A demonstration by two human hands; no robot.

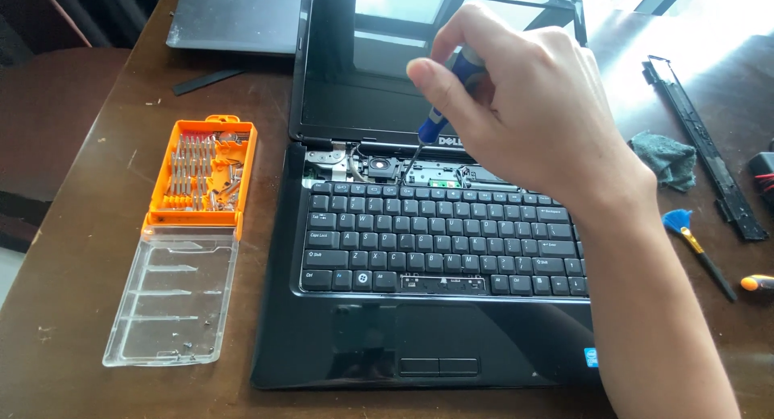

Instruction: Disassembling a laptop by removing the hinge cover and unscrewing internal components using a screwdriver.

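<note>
Currently the right hand (524, 113) clenches a blue-handled screwdriver (439, 117), tip down in the exposed hinge strip (419, 173) above the laptop's keyboard (439, 242). Shaft best kept vertical, pressure steady. Left hand unseen.

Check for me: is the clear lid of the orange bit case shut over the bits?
No. The clear lid lies folded open flat on the table, below the orange bit case, leaving the bits uncovered.

I see a dark wood table (97, 250) carrying 1 open laptop (363, 346), orange bit case (201, 173), grey cloth (665, 159), blue brush (693, 242), black bezel strip (701, 145).
</note>
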